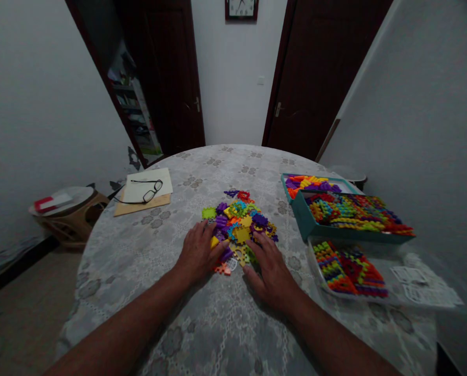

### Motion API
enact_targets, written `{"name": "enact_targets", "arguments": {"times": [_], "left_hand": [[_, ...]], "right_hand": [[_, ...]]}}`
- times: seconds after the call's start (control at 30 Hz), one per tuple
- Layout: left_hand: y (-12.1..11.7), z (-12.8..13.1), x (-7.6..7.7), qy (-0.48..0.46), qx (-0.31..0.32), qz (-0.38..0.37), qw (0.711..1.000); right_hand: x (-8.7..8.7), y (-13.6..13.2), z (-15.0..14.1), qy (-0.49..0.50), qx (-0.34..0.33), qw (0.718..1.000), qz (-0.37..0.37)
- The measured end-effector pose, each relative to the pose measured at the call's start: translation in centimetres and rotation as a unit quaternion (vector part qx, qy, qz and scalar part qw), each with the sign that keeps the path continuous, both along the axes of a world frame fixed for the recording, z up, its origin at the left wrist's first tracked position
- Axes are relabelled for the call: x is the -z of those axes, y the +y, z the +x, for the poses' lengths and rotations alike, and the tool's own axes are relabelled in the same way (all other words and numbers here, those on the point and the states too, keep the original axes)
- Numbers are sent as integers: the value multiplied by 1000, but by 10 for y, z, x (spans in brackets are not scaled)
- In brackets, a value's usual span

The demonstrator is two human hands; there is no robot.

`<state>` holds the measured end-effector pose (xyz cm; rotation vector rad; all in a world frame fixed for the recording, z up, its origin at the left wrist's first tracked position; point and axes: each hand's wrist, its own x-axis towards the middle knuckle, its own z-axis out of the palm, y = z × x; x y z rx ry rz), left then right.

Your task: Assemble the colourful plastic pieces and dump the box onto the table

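A loose heap of colourful plastic gear pieces (242, 234) lies on the patterned tablecloth in front of me. At the heap's left edge rests my left hand (199, 245), its fingers spread and touching the pieces. My right hand (270, 266) lies along the right side, fingers apart over green and yellow pieces. Neither hand grips anything that I can see. Near my left fingertips are purple pieces and a yellow one (214, 242). An orange piece (221, 269) and a white round piece (231, 264) sit at the heap's near edge, between the hands.
To the right stand a teal box (307, 222) of sorted gear pieces, its lid (283, 183) holding orange and purple parts, and a clear plastic tray (315, 271) with more pieces and white parts. Eyeglasses (149, 196) lie on paper (166, 180) at the left.
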<state>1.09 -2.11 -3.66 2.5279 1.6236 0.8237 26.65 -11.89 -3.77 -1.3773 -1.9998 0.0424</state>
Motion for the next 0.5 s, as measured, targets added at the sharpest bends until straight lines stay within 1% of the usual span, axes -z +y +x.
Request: {"name": "enact_targets", "arguments": {"times": [0.07, 0.13, 0.2, 0.27, 0.37, 0.43, 0.5], "left_hand": [[5, -4, -1, -20, 23, 8, 1000], [16, -9, -6, -31, 34, 5, 999], [34, -11, -14, -24, 27, -6, 999], [59, -7, -24, -6, 14, -13, 1000], [104, 12, -44, 19, 15, -26, 999], [134, 33, -58, 38, 11, -51, 998], [162, 58, -68, 65, 23, -88, 994]], "right_hand": [[0, -1, 3, 14, -12, 1000, -2], [1, -2, 4, 30, -11, 999, 2], [1, -3, 4, 43, -6, 999, 9], [1, -4, 2, 51, -7, 999, 20], [-1, -5, 3, 59, -4, 998, 30], [-3, -6, 5, 60, -4, 998, 32], [-6, -6, 9, 62, -1, 998, 28]]}}
